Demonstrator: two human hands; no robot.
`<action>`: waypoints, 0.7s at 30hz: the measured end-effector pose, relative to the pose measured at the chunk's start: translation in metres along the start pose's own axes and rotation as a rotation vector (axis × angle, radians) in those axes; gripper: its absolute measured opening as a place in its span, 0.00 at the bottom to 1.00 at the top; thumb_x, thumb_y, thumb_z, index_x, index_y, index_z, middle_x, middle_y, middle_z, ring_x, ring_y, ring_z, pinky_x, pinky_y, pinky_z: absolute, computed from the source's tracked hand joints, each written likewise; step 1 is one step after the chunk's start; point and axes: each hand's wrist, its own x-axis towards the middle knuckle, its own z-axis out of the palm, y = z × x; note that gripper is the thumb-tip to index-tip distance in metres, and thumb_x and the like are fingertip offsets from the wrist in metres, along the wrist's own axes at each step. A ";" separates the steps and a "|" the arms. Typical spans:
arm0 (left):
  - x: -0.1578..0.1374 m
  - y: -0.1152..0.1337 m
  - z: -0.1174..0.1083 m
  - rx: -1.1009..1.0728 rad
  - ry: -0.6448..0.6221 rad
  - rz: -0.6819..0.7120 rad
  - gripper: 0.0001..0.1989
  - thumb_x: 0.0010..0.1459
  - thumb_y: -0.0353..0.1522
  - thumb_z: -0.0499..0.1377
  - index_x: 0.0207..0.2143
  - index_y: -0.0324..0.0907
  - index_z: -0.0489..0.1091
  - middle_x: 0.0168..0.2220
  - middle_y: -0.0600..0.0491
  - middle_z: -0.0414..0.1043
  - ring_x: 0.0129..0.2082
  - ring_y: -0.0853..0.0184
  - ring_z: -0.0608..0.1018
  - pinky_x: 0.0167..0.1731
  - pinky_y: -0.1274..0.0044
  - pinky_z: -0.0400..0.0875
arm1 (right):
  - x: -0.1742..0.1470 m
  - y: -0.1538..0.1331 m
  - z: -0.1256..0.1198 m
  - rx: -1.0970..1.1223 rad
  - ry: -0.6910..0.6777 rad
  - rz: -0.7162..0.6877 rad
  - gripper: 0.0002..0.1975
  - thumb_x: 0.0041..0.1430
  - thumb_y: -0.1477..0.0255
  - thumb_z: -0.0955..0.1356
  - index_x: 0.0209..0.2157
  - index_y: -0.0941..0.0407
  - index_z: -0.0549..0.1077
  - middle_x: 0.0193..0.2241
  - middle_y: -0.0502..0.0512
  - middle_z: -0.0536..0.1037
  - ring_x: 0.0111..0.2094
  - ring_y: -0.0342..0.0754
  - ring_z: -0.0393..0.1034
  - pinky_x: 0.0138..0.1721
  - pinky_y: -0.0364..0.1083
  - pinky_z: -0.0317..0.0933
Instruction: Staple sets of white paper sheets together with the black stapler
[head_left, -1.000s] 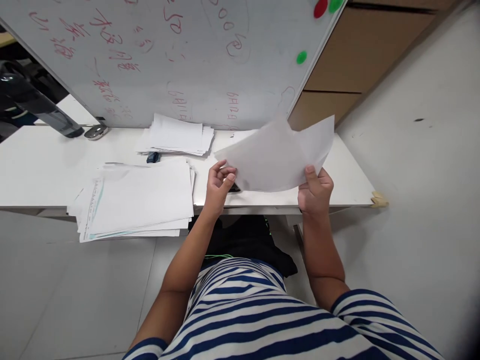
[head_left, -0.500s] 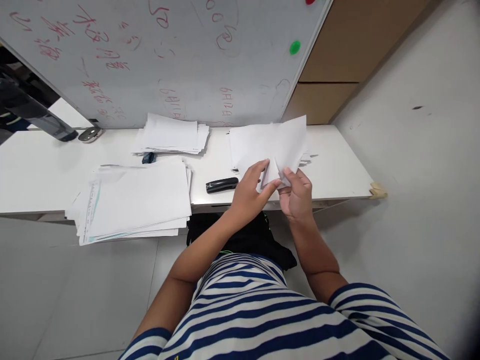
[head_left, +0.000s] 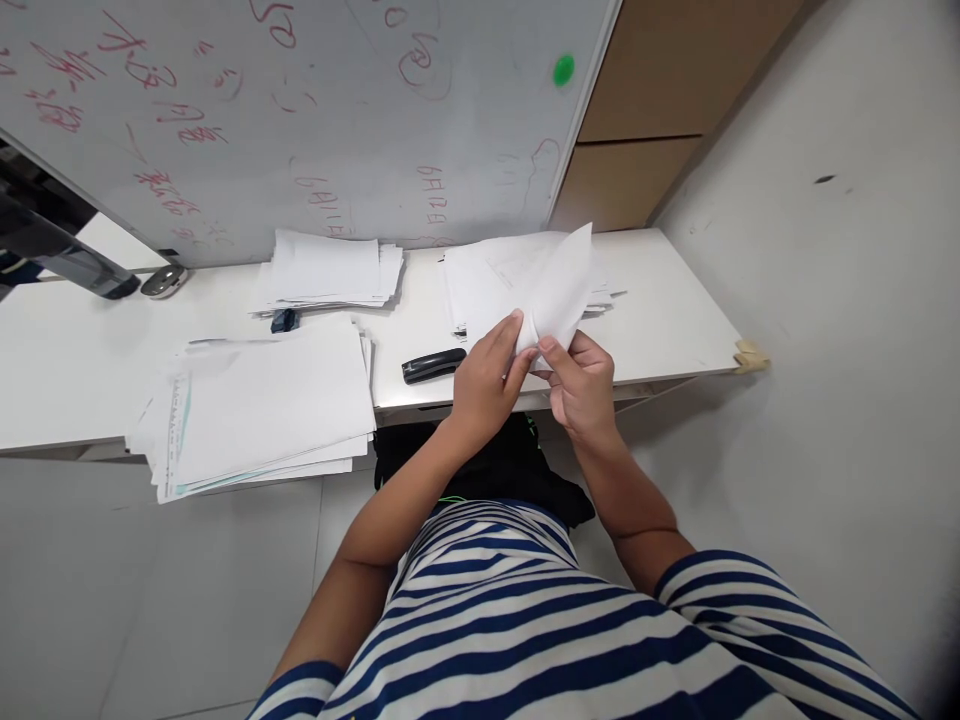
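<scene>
My left hand [head_left: 484, 385] and right hand [head_left: 581, 385] meet at the near corner of a white sheet [head_left: 559, 285] — both pinch it, and it curls up above the paper stack [head_left: 480, 280] at the right of the bench [head_left: 675, 320]. A black stapler [head_left: 433, 365] lies just left of my left hand, and a larger pile of papers [head_left: 262, 400] overhangs the bench's near edge.
</scene>
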 end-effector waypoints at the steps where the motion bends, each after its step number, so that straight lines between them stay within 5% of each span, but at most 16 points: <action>1: 0.000 0.000 0.001 0.024 -0.004 0.012 0.23 0.68 0.38 0.49 0.64 0.44 0.58 0.59 0.44 0.69 0.60 0.62 0.71 0.57 0.67 0.70 | 0.000 0.001 -0.001 -0.002 0.002 -0.010 0.15 0.50 0.61 0.75 0.38 0.53 0.78 0.30 0.49 0.79 0.33 0.46 0.75 0.36 0.49 0.74; 8: -0.005 -0.002 0.004 0.059 -0.036 0.031 0.23 0.68 0.38 0.49 0.63 0.40 0.59 0.60 0.41 0.67 0.61 0.62 0.70 0.58 0.68 0.68 | 0.002 0.004 -0.006 -0.028 0.043 -0.001 0.15 0.48 0.61 0.76 0.35 0.55 0.78 0.29 0.50 0.79 0.32 0.47 0.74 0.35 0.48 0.72; 16: -0.006 0.000 0.001 -0.179 -0.090 -0.072 0.23 0.69 0.40 0.47 0.63 0.46 0.60 0.62 0.46 0.65 0.63 0.61 0.67 0.60 0.64 0.64 | 0.001 0.004 -0.010 -0.054 0.039 0.046 0.13 0.50 0.62 0.75 0.35 0.55 0.78 0.29 0.50 0.79 0.32 0.45 0.74 0.34 0.45 0.70; 18: -0.006 0.003 0.000 -0.267 -0.082 -0.132 0.20 0.69 0.41 0.46 0.58 0.46 0.65 0.57 0.46 0.69 0.59 0.62 0.70 0.57 0.67 0.66 | 0.001 0.006 -0.011 -0.056 0.032 0.034 0.14 0.51 0.61 0.75 0.36 0.55 0.78 0.30 0.50 0.79 0.32 0.45 0.74 0.35 0.45 0.70; 21: 0.002 0.003 0.000 -0.332 0.025 -0.269 0.19 0.68 0.44 0.47 0.39 0.43 0.72 0.37 0.49 0.75 0.41 0.66 0.76 0.43 0.73 0.70 | 0.002 0.007 -0.016 -0.053 0.040 -0.016 0.15 0.52 0.61 0.74 0.39 0.54 0.77 0.34 0.51 0.81 0.38 0.48 0.75 0.42 0.48 0.71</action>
